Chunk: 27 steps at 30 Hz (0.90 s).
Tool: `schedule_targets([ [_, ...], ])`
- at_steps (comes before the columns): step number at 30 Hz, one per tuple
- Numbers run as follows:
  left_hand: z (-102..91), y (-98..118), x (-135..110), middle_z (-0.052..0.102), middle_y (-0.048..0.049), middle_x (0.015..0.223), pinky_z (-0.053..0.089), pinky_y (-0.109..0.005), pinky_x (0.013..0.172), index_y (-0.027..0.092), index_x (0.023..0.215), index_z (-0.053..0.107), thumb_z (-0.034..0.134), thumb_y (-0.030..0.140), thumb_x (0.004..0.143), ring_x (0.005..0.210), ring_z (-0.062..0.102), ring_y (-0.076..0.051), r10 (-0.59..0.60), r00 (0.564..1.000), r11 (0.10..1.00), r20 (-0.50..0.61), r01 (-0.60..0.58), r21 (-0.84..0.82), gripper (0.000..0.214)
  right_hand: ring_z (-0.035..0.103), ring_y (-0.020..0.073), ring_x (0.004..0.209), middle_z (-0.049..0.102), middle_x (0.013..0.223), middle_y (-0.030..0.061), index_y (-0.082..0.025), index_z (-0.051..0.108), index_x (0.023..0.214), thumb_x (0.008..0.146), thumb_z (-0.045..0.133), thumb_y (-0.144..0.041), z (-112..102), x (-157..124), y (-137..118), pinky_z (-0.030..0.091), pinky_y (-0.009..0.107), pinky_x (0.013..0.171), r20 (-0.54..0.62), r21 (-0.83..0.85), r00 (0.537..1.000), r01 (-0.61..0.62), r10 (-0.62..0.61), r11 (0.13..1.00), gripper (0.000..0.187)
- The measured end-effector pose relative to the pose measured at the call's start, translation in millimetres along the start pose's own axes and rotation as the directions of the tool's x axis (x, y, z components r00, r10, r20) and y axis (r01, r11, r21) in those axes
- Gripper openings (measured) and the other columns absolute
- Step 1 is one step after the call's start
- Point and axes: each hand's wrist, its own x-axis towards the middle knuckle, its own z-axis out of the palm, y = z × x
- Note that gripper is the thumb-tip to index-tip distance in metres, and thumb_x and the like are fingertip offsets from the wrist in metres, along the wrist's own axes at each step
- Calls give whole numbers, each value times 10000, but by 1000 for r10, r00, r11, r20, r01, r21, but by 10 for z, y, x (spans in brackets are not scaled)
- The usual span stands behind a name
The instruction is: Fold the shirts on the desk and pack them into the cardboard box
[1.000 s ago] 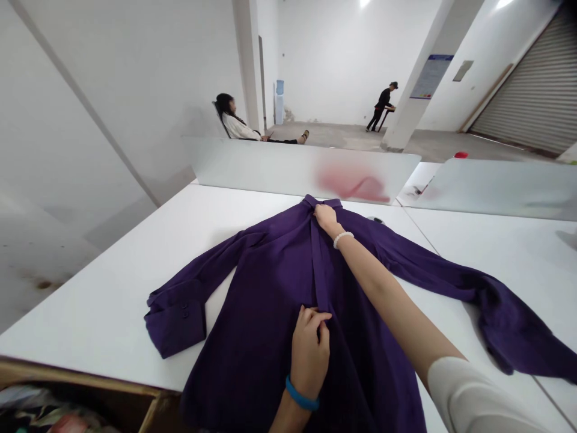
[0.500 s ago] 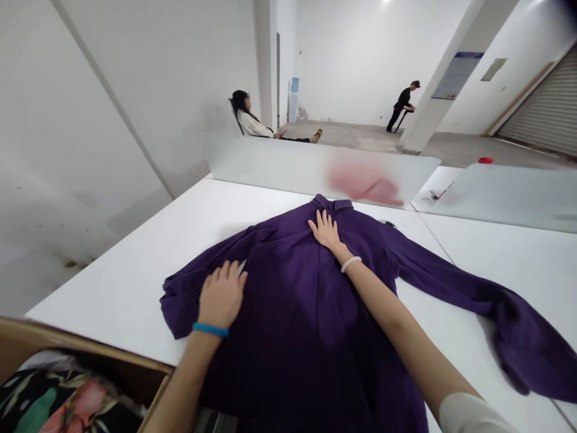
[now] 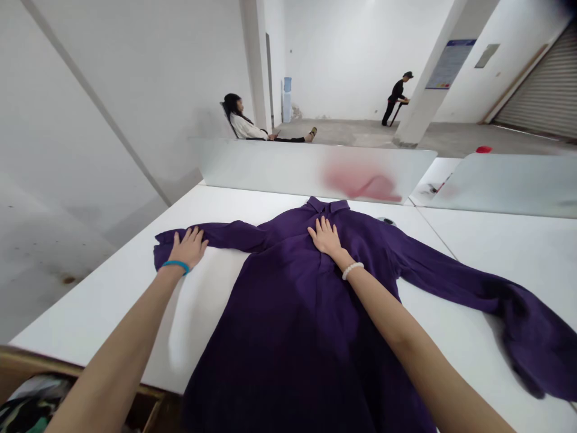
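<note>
1. The purple shirt (image 3: 279, 313) lies spread on the white counter (image 3: 112, 294), its collar (image 3: 339, 206) toward the frosted panel (image 3: 252, 168) and its lower part running down toward the person working there.
2. I see the left hand (image 3: 189, 246), with a blue band (image 3: 177, 266) at the wrist, laid on the left sleeve (image 3: 232, 236) close to its cuff end; the fingers are stretched out, slightly apart, pinching nothing.
3. The right hand (image 3: 325, 236), wearing a white bracelet (image 3: 352, 269), rests palm down on the shirt front just below the collar, fingers fanned wide.
4. Over on the right, the other sleeve (image 3: 455, 282) reaches across a seam in the counter and bunches toward its end.
5. Something red (image 3: 360, 180) shows blurred through the panel; I can't tell what.
6. Beyond it, one person (image 3: 246, 126) sits in a chair while another (image 3: 396, 99) stands near a pillar (image 3: 433, 84).
</note>
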Motion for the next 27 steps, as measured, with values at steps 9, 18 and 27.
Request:
schedule_targets([
  [9,183,835,-787,617,-151,1011,430,-409,865,116,902,634,397,469,901,1012,552,-282,20,997,999,77,-23,33,425,243,262,1376,380,1457,102,-173,508,1323,981,197,-335,-308,131,-539,113,499,1123,-227,14,907,367,-354,930,490],
  [18,100,1306,-1479,669,-109,1013,461,-323,762,128,1177,500,309,333,950,920,637,-228,-31,940,966,340,115,-230,360,106,395,1397,154,1546,106,-243,249,1472,925,262,-579,-242,341,-1550,122,641,1064,357,145,766,520,-535,842,643],
  [27,-237,-112,-668,628,-86,1063,493,-373,787,153,1188,529,475,390,901,913,613,-208,-309,946,939,92,319,-131,376,163,362,1393,233,1524,118,-241,281,1462,971,207,-468,-84,-38,-1334,124,617,1074,14,76,912,407,-410,910,546],
])
